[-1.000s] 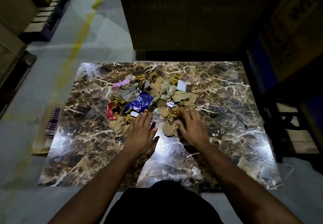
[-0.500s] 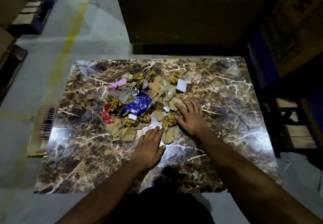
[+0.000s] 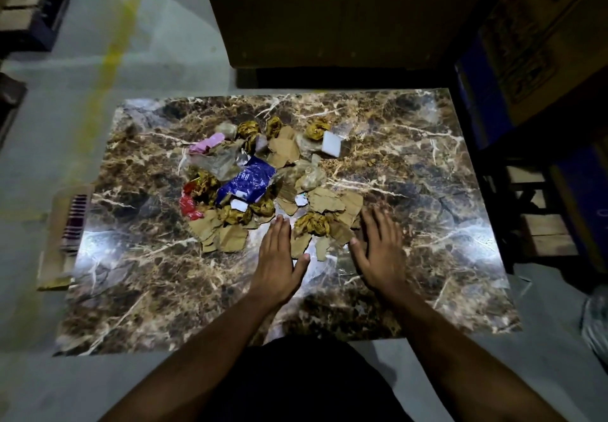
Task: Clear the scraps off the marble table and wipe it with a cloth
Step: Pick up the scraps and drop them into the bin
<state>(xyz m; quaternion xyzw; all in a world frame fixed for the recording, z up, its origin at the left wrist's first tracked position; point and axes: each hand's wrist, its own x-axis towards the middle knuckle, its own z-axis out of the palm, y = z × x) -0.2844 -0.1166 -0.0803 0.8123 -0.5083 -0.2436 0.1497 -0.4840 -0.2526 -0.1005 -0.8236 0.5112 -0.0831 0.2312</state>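
A heap of scraps [image 3: 263,178] lies in the middle of the brown marble table [image 3: 131,273]: torn cardboard, crumpled yellow wrappers, a blue packet [image 3: 246,183], red and pink bits, a white square [image 3: 330,143]. My left hand [image 3: 278,258] lies flat on the marble at the heap's near edge, fingers straight, fingertips at the cardboard pieces. Flat beside the heap's near right corner is my right hand [image 3: 378,247], fingers straight, thumb against a cardboard scrap. Neither hand holds anything. No cloth is in view.
A striped object on a cardboard piece [image 3: 74,220] sits at the table's left edge. A large dark box [image 3: 329,13] stands behind the table. Boxes and a wooden frame [image 3: 539,224] crowd the right side. Grey floor with a yellow line [image 3: 112,49] lies to the left.
My right hand has slid back from on top of the scraps to the heap's near right corner. My left hand has stayed flat at the heap's near edge.
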